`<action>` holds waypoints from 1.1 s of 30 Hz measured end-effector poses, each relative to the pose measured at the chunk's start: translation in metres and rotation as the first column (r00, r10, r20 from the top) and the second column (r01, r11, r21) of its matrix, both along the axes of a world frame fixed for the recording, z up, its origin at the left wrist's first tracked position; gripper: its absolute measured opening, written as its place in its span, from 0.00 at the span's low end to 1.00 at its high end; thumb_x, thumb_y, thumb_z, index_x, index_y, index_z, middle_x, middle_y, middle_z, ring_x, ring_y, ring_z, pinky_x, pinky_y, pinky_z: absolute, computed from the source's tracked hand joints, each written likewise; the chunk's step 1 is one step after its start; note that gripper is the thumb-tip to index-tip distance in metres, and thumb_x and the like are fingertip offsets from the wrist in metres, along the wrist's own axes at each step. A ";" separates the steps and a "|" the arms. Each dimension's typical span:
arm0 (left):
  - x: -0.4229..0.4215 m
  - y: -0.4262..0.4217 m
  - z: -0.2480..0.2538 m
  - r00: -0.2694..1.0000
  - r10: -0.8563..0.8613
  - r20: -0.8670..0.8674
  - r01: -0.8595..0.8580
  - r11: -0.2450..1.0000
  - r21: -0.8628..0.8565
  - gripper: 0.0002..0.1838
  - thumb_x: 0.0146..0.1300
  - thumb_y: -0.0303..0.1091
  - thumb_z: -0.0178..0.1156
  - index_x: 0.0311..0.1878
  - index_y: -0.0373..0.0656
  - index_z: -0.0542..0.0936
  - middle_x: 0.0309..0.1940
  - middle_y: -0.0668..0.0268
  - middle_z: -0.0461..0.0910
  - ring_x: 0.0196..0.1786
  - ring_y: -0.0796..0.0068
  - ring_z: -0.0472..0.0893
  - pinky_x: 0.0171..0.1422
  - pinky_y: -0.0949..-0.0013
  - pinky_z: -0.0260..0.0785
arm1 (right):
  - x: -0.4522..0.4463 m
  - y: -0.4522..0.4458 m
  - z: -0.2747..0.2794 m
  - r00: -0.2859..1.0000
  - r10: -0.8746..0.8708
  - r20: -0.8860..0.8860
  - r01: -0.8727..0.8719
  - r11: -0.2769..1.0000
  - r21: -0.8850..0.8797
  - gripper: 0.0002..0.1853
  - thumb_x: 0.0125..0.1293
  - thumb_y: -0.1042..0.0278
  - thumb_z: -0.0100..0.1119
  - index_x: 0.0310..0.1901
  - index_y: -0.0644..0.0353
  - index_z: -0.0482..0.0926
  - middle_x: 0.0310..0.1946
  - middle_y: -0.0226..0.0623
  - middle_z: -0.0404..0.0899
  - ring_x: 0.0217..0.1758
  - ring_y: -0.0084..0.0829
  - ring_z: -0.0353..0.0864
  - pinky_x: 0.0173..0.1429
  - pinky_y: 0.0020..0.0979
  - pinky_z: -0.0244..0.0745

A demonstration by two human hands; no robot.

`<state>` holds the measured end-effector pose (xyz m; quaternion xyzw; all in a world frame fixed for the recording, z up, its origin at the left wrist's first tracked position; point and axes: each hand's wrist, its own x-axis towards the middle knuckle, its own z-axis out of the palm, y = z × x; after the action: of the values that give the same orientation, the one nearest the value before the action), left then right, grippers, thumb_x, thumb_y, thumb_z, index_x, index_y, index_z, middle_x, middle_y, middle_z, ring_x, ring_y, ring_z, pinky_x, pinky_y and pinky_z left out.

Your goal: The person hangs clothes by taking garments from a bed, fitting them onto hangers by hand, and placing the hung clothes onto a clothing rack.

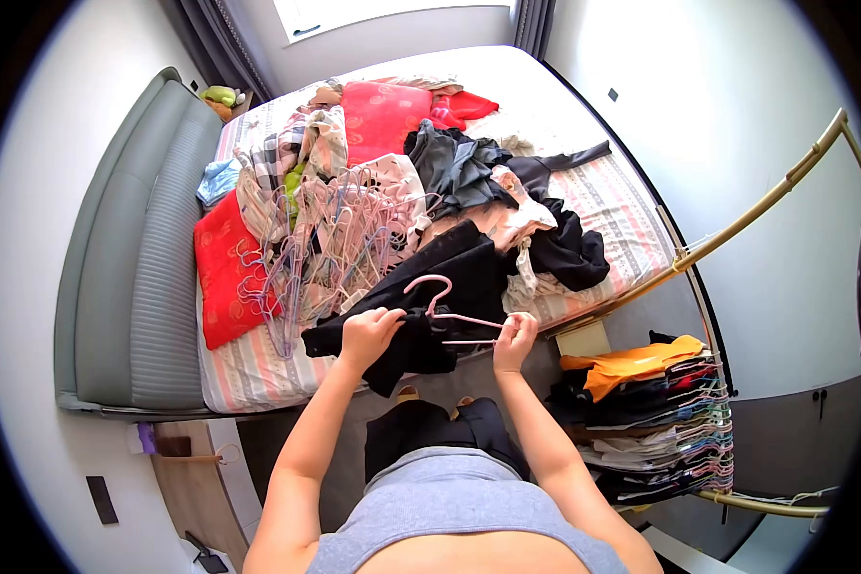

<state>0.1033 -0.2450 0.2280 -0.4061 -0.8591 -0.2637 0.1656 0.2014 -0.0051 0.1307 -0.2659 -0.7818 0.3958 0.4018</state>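
Observation:
My left hand (369,337) is closed on a piece of black clothing (419,346) that hangs in front of me at the bed's near edge. A pink hanger (469,320), hook upward, is partly inside that cloth. Its bare right end is pinched in the fingers of my right hand (514,339). Whether my left fingers also hold the hanger is hidden by the fabric. Behind the hands, more black fabric (464,258) spreads on the bed, and I cannot tell if it joins the held piece. A tangled pile of hangers (340,234) lies beyond my left hand.
Red cushions (230,273), grey clothing (454,163) and other garments cover much of the bed (631,230). A padded headboard (148,249) is at the left. On the right, a gold rack (765,215) stands by a stack of clothes on hangers (641,411), with an orange garment (631,365) on top.

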 end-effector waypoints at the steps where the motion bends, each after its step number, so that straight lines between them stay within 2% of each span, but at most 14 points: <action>1: -0.001 -0.005 -0.001 1.000 -0.010 0.002 0.010 1.000 -0.013 0.08 0.52 0.32 0.61 0.37 0.48 0.78 0.21 0.65 0.73 0.24 0.63 0.76 0.26 0.64 0.67 | -0.002 -0.005 -0.008 0.998 -0.057 -0.027 0.058 0.998 0.022 0.08 0.59 0.72 0.49 0.38 0.65 0.72 0.41 0.45 0.71 0.46 0.42 0.70 0.54 0.39 0.63; 3: -0.006 -0.017 -0.003 1.000 0.030 -0.006 -0.030 1.000 -0.001 0.08 0.52 0.33 0.61 0.36 0.48 0.78 0.21 0.65 0.72 0.24 0.63 0.76 0.26 0.64 0.67 | -0.010 -0.020 -0.022 0.983 -0.165 -0.083 0.170 0.984 0.057 0.12 0.59 0.72 0.49 0.44 0.65 0.71 0.46 0.47 0.70 0.50 0.42 0.68 0.58 0.40 0.62; 5: -0.011 -0.031 -0.004 0.994 0.105 -0.023 -0.105 0.994 0.021 0.07 0.52 0.34 0.61 0.36 0.48 0.77 0.21 0.66 0.72 0.24 0.65 0.76 0.26 0.65 0.67 | -0.023 -0.025 -0.069 0.941 -0.318 -0.118 0.240 0.869 -0.433 0.15 0.60 0.74 0.46 0.49 0.67 0.69 0.49 0.47 0.68 0.53 0.39 0.68 0.60 0.36 0.61; 7: -0.020 -0.049 -0.005 0.988 0.154 0.003 -0.153 0.982 0.114 0.07 0.53 0.31 0.61 0.36 0.45 0.78 0.23 0.63 0.76 0.25 0.61 0.77 0.27 0.64 0.68 | -0.031 -0.026 -0.119 0.923 -0.358 0.141 0.338 0.578 -0.742 0.15 0.63 0.74 0.45 0.51 0.64 0.69 0.42 0.36 0.72 0.47 0.30 0.71 0.54 0.28 0.66; 9: -0.029 -0.063 -0.003 0.983 0.184 0.005 -0.182 0.969 0.164 0.07 0.53 0.30 0.61 0.36 0.44 0.78 0.24 0.62 0.77 0.25 0.60 0.77 0.27 0.65 0.68 | -0.031 -0.052 -0.098 0.977 0.182 0.109 0.011 0.467 -0.884 0.18 0.54 0.76 0.54 0.49 0.62 0.72 0.36 0.31 0.74 0.41 0.25 0.72 0.47 0.27 0.69; 10: -0.033 -0.069 -0.003 0.984 0.180 0.020 -0.180 0.967 0.182 0.07 0.54 0.30 0.61 0.36 0.43 0.78 0.25 0.61 0.77 0.26 0.60 0.78 0.28 0.65 0.68 | -0.037 -0.064 -0.098 0.908 0.404 0.111 -0.054 0.374 -0.926 0.28 0.48 0.76 0.62 0.54 0.65 0.69 0.46 0.39 0.72 0.46 0.30 0.73 0.52 0.28 0.69; 12: -0.038 -0.081 0.000 0.984 0.170 0.050 -0.177 0.961 0.215 0.07 0.54 0.29 0.61 0.37 0.43 0.78 0.26 0.61 0.78 0.26 0.59 0.78 0.28 0.65 0.69 | -0.050 -0.099 -0.079 0.767 0.613 0.190 -0.154 0.463 -0.873 0.45 0.42 0.65 0.71 0.63 0.65 0.58 0.60 0.49 0.62 0.62 0.38 0.63 0.63 0.33 0.61; 13: -0.040 -0.087 0.004 0.979 0.183 0.094 -0.199 0.958 0.205 0.07 0.54 0.27 0.60 0.37 0.42 0.78 0.27 0.59 0.79 0.28 0.59 0.79 0.30 0.66 0.69 | -0.055 -0.113 -0.053 0.713 0.661 0.234 -0.190 0.504 -0.843 0.45 0.41 0.61 0.72 0.62 0.66 0.61 0.57 0.47 0.66 0.61 0.37 0.66 0.63 0.33 0.61; 15: -0.042 -0.099 0.013 0.962 0.204 0.179 -0.236 0.954 0.184 0.07 0.55 0.24 0.59 0.38 0.39 0.78 0.29 0.56 0.79 0.31 0.59 0.80 0.33 0.67 0.71 | -0.071 -0.126 -0.092 0.627 0.749 0.216 -0.310 0.494 -0.812 0.34 0.47 0.61 0.69 0.55 0.67 0.68 0.44 0.41 0.76 0.48 0.32 0.75 0.51 0.30 0.70; 18: -0.058 -0.123 0.015 0.980 0.185 0.076 -0.199 0.944 0.264 0.07 0.55 0.26 0.60 0.38 0.41 0.78 0.29 0.58 0.79 0.30 0.57 0.79 0.31 0.66 0.70 | -0.089 -0.116 -0.078 0.817 0.572 0.074 -0.119 0.292 -0.949 0.11 0.62 0.64 0.54 0.39 0.64 0.77 0.23 0.29 0.78 0.21 0.23 0.73 0.24 0.24 0.64; 21: -0.068 -0.153 0.010 0.971 0.170 0.167 -0.200 0.962 0.184 0.07 0.56 0.25 0.58 0.39 0.38 0.77 0.31 0.55 0.79 0.34 0.57 0.81 0.37 0.66 0.72 | -0.110 -0.090 -0.056 0.900 0.303 -0.315 -0.345 0.051 -0.937 0.08 0.64 0.68 0.51 0.37 0.63 0.77 0.35 0.35 0.79 0.35 0.30 0.79 0.43 0.29 0.75; 24: -0.077 -0.168 -0.007 0.986 0.130 0.105 -0.144 0.979 0.145 0.09 0.55 0.25 0.58 0.40 0.40 0.77 0.29 0.56 0.79 0.31 0.57 0.80 0.34 0.65 0.71 | -0.119 -0.064 -0.025 0.923 0.282 -0.262 -0.305 0.120 -0.945 0.07 0.62 0.69 0.54 0.38 0.63 0.78 0.34 0.33 0.79 0.37 0.27 0.77 0.43 0.27 0.71; 28: -0.094 -0.160 -0.012 0.981 0.118 -0.155 -0.104 0.990 0.099 0.10 0.52 0.27 0.61 0.40 0.44 0.78 0.20 0.65 0.71 0.22 0.65 0.73 0.25 0.66 0.65 | -0.116 -0.053 -0.003 0.947 0.293 -0.133 -0.214 0.261 -0.941 0.04 0.60 0.63 0.54 0.33 0.47 0.78 0.20 0.20 0.68 0.20 0.15 0.64 0.23 0.21 0.59; 33: -0.113 -0.141 -0.009 0.930 0.041 -0.365 -0.013 0.997 0.079 0.13 0.47 0.26 0.60 0.40 0.46 0.79 0.21 0.70 0.72 0.22 0.72 0.73 0.23 0.70 0.64 | -0.102 -0.064 -0.002 0.992 -0.096 0.076 0.108 0.401 -0.910 0.05 0.62 0.65 0.53 0.34 0.52 0.78 0.22 0.21 0.71 0.22 0.15 0.66 0.24 0.23 0.62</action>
<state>-0.0097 -0.3857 0.2195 -0.4297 -0.8082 -0.2130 0.3418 0.0995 -0.0696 0.1286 -0.4910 -0.4249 0.7305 0.2116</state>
